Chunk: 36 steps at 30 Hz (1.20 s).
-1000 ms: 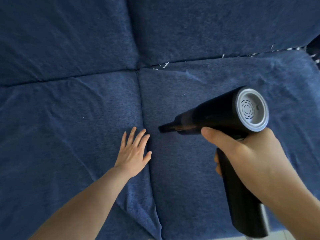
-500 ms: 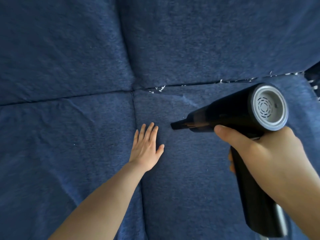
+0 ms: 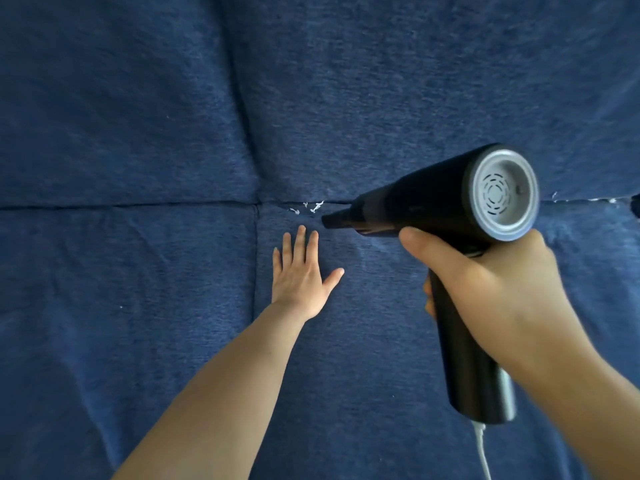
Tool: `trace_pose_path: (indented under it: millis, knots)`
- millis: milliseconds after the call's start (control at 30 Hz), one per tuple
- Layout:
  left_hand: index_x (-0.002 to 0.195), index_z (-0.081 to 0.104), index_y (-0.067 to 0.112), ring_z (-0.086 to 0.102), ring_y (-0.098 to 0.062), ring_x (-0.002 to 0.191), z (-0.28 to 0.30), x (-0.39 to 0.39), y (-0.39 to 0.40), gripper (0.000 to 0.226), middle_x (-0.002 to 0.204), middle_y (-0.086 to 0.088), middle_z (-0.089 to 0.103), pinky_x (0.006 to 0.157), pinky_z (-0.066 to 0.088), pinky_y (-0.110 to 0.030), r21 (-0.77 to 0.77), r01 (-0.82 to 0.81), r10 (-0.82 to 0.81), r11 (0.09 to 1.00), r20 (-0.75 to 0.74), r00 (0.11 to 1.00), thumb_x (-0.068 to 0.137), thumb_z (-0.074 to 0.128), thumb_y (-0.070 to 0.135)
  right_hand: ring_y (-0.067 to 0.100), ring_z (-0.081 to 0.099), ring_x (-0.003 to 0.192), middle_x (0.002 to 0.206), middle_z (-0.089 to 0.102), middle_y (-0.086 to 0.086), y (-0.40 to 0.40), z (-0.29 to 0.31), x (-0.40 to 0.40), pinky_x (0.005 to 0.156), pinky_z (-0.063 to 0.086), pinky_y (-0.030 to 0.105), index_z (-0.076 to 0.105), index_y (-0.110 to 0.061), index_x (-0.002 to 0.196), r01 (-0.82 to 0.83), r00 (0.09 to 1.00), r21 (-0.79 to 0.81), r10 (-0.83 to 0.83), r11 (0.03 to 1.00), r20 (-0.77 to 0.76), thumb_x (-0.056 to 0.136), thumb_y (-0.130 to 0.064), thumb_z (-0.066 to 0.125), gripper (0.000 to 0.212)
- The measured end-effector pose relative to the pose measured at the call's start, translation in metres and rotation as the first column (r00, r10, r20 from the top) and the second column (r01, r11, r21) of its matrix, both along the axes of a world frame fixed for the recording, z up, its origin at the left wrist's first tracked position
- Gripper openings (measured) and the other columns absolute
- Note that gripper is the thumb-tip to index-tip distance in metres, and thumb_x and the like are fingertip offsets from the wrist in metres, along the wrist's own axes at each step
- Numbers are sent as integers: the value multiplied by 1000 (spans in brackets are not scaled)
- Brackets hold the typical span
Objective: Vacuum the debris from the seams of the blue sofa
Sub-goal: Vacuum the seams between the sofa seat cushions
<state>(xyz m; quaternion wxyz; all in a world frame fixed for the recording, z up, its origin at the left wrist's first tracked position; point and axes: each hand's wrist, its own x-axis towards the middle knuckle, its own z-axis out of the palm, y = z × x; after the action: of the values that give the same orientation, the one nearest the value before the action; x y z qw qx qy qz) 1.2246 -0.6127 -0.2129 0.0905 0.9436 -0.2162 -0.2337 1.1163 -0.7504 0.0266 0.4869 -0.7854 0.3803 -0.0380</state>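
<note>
The blue sofa (image 3: 138, 306) fills the view, with a horizontal seam between seat and back cushions and a vertical seam between the seat cushions. White debris (image 3: 311, 207) lies in the horizontal seam just right of where the seams cross. My right hand (image 3: 485, 285) grips the handle of a black handheld vacuum (image 3: 433, 202); its narrow nozzle tip points left and sits just right of the debris. My left hand (image 3: 301, 271) lies flat, fingers spread, on the right seat cushion just below the debris.
More white debris (image 3: 585, 199) lies along the same seam at the far right. A white cord (image 3: 483, 452) hangs from the base of the vacuum's handle. A dark gap (image 3: 635, 206) shows at the right edge.
My left hand slid forward up the seat cushion towards the horizontal seam. The vacuum's nozzle moved up to the debris. The view shifted forward, so the seam sits lower in frame.
</note>
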Motion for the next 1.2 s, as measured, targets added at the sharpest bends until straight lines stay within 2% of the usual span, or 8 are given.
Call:
trace_pose_path:
  millis: [67,367,533,733,867,1000,1100,1200]
  knots:
    - [154,-17,21,-24,-26,147,-6,-1,-4,89,160,0,-27,120,-8,-52,29,-14,15,999,-44,999,92,27,69,17,65,45,47,65,5,-5,-9,9,64,60,43,67,-22,74,-14,1000,24,14,1000,12,69,-51,74,30]
    - [140,-38,23,-34,-28,143,-20,-15,1,85,155,-2,-38,118,-11,-55,73,20,-21,997,11,1000,84,5,71,16,64,43,49,65,6,-6,-42,38,65,59,44,64,-21,78,-92,994,53,89,994,57,75,-44,76,26]
    - [138,-38,22,-32,-28,144,-22,-15,2,85,156,-3,-36,119,-10,-55,82,23,-26,996,33,999,85,6,71,27,68,66,54,67,-1,-1,-51,56,73,58,47,63,-30,82,-120,990,45,116,992,76,76,-44,76,20]
    - [139,-39,23,-33,-27,143,-21,-16,2,86,154,-2,-39,119,-10,-55,81,20,-23,996,30,999,84,5,72,23,66,52,54,66,7,-9,-40,56,62,60,45,63,-22,82,-134,988,17,132,991,82,72,-48,74,29]
    - [139,-38,23,-33,-27,144,-23,-16,2,86,154,-2,-39,119,-10,-55,88,18,-21,996,26,999,83,4,73,24,67,59,55,67,5,-6,-46,53,69,59,47,62,-29,85,-150,987,43,147,988,70,77,-42,77,21]
    - [141,-36,23,-33,-27,144,-23,-16,2,86,156,-2,-37,119,-11,-54,82,21,-23,996,34,999,84,6,73,21,66,44,50,65,9,-17,-42,49,59,57,37,65,-18,77,-90,994,58,86,994,71,71,-46,78,31]
    - [142,-35,23,-33,-27,143,-23,-17,2,86,155,-2,-38,119,-10,-54,89,20,-22,996,27,999,84,5,73,25,65,42,51,65,10,-30,-32,41,54,57,38,67,-17,75,-32,996,115,21,993,90,64,-50,77,36]
    - [144,-34,23,-33,-27,144,-22,-16,2,87,155,-2,-38,119,-9,-54,91,20,-22,996,24,999,84,5,73,24,65,42,51,66,10,-33,-32,39,55,57,37,66,-17,75,-43,997,106,35,993,71,67,-48,78,34]
